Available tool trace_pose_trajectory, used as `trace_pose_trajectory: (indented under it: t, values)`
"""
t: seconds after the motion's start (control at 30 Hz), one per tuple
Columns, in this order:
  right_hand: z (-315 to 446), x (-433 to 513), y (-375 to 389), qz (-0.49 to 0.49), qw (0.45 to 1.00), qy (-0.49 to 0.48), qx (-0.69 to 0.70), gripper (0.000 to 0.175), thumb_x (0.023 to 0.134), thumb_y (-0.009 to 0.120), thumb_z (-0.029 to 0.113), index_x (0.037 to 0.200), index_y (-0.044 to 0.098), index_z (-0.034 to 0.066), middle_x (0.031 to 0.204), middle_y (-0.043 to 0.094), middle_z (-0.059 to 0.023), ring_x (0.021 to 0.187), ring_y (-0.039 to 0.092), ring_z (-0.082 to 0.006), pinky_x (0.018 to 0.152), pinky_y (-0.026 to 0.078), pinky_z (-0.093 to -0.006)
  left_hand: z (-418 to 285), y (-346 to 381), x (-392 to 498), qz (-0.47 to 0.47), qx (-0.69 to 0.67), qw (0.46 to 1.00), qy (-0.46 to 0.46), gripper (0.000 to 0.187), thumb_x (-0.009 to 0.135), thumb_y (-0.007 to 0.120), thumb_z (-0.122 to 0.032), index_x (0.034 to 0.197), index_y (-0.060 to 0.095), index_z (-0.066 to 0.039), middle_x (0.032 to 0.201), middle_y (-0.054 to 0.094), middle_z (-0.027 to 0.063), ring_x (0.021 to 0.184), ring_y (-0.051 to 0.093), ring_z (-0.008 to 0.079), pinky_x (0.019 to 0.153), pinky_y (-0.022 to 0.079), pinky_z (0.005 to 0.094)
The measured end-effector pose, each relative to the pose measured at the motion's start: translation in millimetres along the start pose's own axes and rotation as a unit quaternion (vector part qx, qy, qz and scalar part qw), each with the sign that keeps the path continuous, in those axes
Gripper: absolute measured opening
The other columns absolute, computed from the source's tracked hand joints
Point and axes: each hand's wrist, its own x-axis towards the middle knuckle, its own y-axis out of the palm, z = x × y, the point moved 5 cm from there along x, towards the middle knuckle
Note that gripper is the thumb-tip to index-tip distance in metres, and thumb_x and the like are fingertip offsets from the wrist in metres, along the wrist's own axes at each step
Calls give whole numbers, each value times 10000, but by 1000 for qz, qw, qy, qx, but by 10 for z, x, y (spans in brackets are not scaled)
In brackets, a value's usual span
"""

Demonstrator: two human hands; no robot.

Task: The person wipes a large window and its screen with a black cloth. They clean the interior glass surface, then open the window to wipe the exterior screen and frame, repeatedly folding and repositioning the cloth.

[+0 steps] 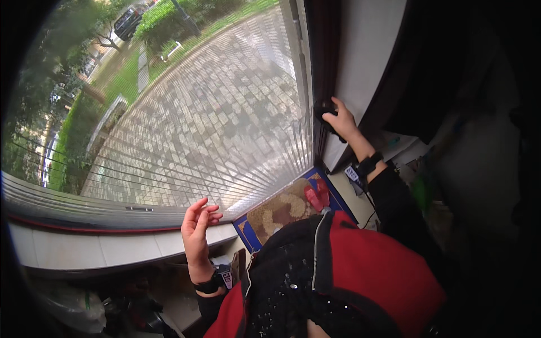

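Observation:
My left hand is raised before the lower edge of a ribbed, see-through screen, palm partly up and fingers loosely bent, with nothing in it. On the right, my right hand has its thumb and fingers around a black object beside the dark upright door frame. Whether that object is a fixed handle or a loose item cannot be told, as the hand and shadow cover part of it. Each wrist wears a black band.
A brown patterned mat with pink slippers lies on a blue-bordered mat below. A white tiled ledge runs along the left, with a clear plastic bag under it. Block paving, hedges and a dark vehicle show outside.

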Motion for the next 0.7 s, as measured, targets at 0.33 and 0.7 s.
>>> trace_pose_trajectory:
  t: [0.33,0.7]
  values:
    - [-571,426,236,61,997,15,-34,625,817,755,352,1332,626,22,1238,708,-200,1154,679,-333,1000,521,-393,87,271,-132,-12,12,998,-59,360,1081,549,-118,1416,545,15,1196,712,145,987,716,183,907,540,291]
    - [-359,323,236,84,995,-41,-33,507,851,733,349,1237,642,34,1131,727,-194,1067,700,-342,941,536,-400,364,46,-490,-107,2,985,-137,381,1074,576,-133,1429,546,3,1201,707,154,990,707,186,909,530,287]
